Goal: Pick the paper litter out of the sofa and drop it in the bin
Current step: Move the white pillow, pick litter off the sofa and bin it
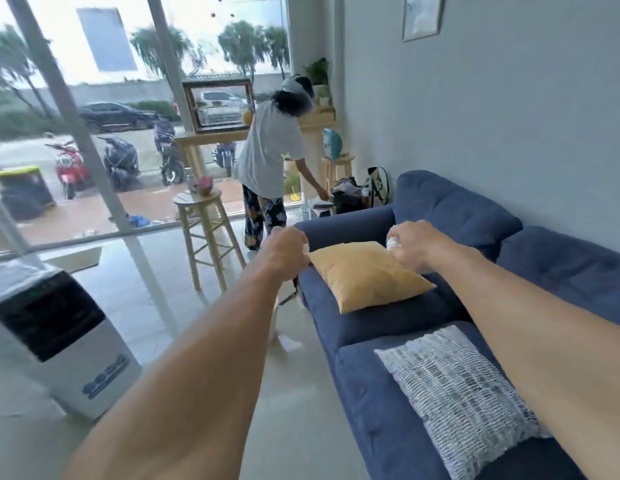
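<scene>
Evidently gathering for one bin trip: the right hand point(417, 244) clenches a paper wad point(393, 243), the left hand point(286, 251) pinches a white scrap point(306, 249). A yellow cushion point(365, 277) lies between their fingers.

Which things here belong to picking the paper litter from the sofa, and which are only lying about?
For the job: sofa; crumpled paper gripped in the right hand; paper scrap in the curled fingers of the left hand.

Lying about: yellow cushion; woven cushion; wooden stool; air cooler.
</scene>
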